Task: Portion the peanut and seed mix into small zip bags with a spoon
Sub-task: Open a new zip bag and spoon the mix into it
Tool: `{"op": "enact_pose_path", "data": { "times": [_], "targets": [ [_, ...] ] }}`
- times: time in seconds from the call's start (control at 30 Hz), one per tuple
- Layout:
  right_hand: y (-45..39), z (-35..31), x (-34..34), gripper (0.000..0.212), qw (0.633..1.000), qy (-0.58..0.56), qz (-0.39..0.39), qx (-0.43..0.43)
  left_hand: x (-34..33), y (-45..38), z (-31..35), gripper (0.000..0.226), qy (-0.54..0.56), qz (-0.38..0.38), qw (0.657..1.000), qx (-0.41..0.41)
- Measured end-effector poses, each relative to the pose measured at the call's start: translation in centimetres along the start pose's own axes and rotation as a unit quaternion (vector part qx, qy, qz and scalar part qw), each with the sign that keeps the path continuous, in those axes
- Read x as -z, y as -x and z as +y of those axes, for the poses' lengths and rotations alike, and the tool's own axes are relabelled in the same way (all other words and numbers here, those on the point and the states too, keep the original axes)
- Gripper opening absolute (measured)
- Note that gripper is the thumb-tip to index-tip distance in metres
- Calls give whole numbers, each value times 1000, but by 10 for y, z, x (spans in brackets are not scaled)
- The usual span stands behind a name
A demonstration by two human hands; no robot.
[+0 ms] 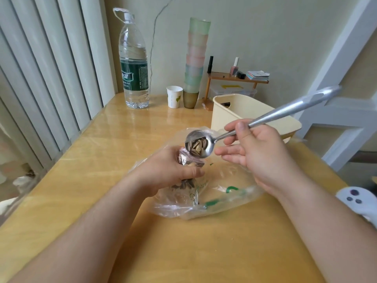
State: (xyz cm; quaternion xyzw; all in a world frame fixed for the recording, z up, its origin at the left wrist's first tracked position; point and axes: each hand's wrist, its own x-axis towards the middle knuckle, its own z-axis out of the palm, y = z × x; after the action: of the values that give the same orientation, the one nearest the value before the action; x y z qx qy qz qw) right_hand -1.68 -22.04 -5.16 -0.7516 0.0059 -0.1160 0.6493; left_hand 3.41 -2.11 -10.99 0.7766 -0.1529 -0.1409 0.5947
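My right hand [259, 154] pinches the handle of a metal spoon [199, 145] whose bowl holds several striped sunflower seeds and tilts down toward my left hand. My left hand [165, 170] is closed around a small clear zip bag [189, 162] partly filled with seeds, its mouth just under the spoon's tip. Both hands hover over a large crumpled clear plastic bag [222, 193] with green print that lies on the wooden table [102, 152]. The inside of the large bag is mostly hidden by my left hand.
A cream plastic bin [240, 111] stands just behind the hands. Farther back are a big water bottle [133, 64], a paper cup [174, 96], a tall stack of coloured cups [194, 60] and a small wooden shelf [236, 78]. A white controller [357, 201] lies at the right edge.
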Motion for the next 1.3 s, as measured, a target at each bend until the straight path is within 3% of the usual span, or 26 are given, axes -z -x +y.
{"op": "enact_pose_path", "data": {
  "times": [0.23,0.4,0.6,0.8,0.97,1.1,1.2,1.3],
  "targets": [
    [4,6,-4,23,982,136,-35,127,-5,-3,-2,24,58,3,998,24],
    [6,6,2,22,909,288,-63,295,-4,-4,-2,21,115,-6,992,41],
    [7,6,1,25,885,284,-54,365,-3,-3,-1,31,161,-25,986,43],
    [6,7,2,21,881,275,-56,381,-4,-6,-4,32,180,6,983,30],
    [4,7,3,22,923,183,-53,334,-4,-8,-8,25,124,28,992,-20],
    [5,2,0,21,948,116,-39,294,-4,-11,-7,22,141,50,988,-34],
    [3,7,2,22,937,151,-33,314,0,-13,-11,14,90,72,992,-45],
    [0,16,7,25,925,188,-28,329,7,-13,-13,23,65,87,992,-60]
  ]
}}
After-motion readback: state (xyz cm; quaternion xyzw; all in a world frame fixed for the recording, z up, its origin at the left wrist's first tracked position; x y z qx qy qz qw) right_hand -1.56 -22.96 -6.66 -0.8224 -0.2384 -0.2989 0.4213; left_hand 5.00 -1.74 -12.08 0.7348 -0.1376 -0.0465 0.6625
